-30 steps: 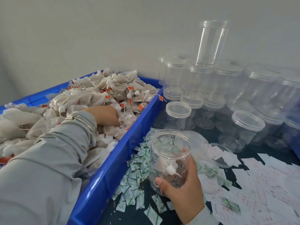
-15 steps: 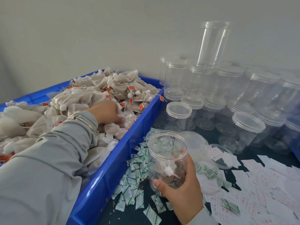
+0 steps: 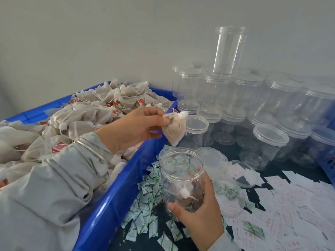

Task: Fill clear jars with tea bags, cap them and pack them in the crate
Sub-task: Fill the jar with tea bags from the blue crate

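Just above the right hand [image 3: 197, 212], a white mesh tea bag [image 3: 175, 128] is pinched by one corner between the thumb and fingertips of the left hand [image 3: 134, 126], so that the bag hangs free with its lower point aimed at the open mouth of the clear cylindrical plastic jar [image 3: 182, 180]. The jar is gripped low on its wall by the right hand, thumb on the near side and fingers curled round the far side, which leaves the mouth unobstructed; it is tilted slightly toward the left hand, apparently to present the opening. At least one tea bag is already seen at the bottom of the jar, so filling is judged to be at an early stage. The left forearm, in a grey sleeve [image 3: 54, 187] with a thin metal bangle [image 3: 90, 149] at the wrist, is extended across the blue plastic crate [image 3: 116, 196] heaped with loose tea bags, directly beneath and behind the left hand. Beyond both hands, capped clear jars [image 3: 268, 142] are stacked in rows. Beside the right hand, small green-and-white sachets [image 3: 145, 220] and white printed paper slips [image 3: 290, 211] are scattered.
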Motion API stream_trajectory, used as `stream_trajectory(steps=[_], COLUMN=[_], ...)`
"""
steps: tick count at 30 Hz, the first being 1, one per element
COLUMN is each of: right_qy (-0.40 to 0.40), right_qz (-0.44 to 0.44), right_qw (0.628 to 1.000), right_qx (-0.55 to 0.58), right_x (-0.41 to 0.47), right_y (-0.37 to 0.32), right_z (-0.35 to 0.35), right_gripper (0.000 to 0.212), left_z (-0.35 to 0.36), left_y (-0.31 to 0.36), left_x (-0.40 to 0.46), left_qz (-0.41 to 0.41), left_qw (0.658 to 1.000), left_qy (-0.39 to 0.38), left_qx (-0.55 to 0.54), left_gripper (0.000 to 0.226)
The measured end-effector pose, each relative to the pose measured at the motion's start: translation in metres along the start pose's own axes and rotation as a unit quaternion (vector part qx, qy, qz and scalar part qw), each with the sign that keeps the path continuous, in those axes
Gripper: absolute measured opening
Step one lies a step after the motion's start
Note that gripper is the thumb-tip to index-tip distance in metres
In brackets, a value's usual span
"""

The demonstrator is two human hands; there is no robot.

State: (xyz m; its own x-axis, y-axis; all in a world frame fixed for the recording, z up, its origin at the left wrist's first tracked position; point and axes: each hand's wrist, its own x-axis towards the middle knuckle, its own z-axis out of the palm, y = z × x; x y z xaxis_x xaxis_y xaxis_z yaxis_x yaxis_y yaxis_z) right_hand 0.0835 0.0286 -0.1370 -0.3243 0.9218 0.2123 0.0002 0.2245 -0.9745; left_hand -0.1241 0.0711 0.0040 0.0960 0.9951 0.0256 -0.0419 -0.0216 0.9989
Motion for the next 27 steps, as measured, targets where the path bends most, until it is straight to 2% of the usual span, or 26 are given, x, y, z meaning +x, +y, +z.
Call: stream_trajectory(steps=[2,4,7,9,13,15,18,20,22,24,25,27], right_qy=[0.002,-0.007,0.002,0.009,0.012,0.005,-0.01,-0.008,-0.008,-0.008,-0.008,-0.01], right_qz=[-0.001,-0.007,-0.013,-0.013,-0.008,-0.001,0.012,0.024,0.025,0.022,0.02,0.018], right_qw=[1.0,0.999,0.999,0.999,0.999,0.999,0.999,0.999,0.999,0.999,0.999,0.999], right_qx=[-0.008,-0.036,-0.039,-0.04,-0.033,-0.043,-0.033,-0.037,-0.031,-0.028,-0.028,-0.025], right_x=[0.001,0.002,0.002,0.001,0.001,0.001,0.002,0.001,0.0,0.0,0.0,0.0], right_y=[-0.003,-0.007,-0.009,-0.009,-0.004,-0.001,0.003,0.003,0.002,0.002,0.001,0.0], right_z=[0.001,0.003,0.004,0.004,0.003,0.002,0.0,0.0,0.001,0.002,0.002,0.002], right_gripper=[0.097,0.101,0.098,0.095,0.096,0.1,0.108,0.115,0.114,0.113,0.113,0.112], left_z=[0.011,0.019,0.022,0.022,0.019,0.016,0.006,-0.005,-0.024,-0.048,-0.059,-0.074], left_y=[-0.002,-0.005,-0.007,-0.006,-0.003,-0.002,-0.003,-0.002,-0.002,-0.006,-0.009,-0.017], left_x=[-0.003,-0.005,-0.006,-0.008,-0.007,-0.006,0.0,0.003,0.007,0.009,0.009,0.01], left_qz=[-0.007,-0.014,-0.03,-0.037,-0.014,-0.002,0.009,0.017,0.03,0.025,0.009,-0.051], left_qw=[0.998,0.994,0.985,0.984,0.996,0.999,0.993,0.983,0.956,0.896,0.858,0.799], left_qy=[-0.06,-0.094,-0.111,-0.107,-0.044,0.002,0.094,0.168,0.256,0.332,0.345,0.309], left_qx=[-0.005,0.055,0.129,0.141,0.078,0.054,0.067,0.079,0.14,0.294,0.381,0.514], left_gripper=[0.014,0.013,0.008,0.006,0.01,0.004,0.016,0.012,0.01,0.011,0.013,0.02])
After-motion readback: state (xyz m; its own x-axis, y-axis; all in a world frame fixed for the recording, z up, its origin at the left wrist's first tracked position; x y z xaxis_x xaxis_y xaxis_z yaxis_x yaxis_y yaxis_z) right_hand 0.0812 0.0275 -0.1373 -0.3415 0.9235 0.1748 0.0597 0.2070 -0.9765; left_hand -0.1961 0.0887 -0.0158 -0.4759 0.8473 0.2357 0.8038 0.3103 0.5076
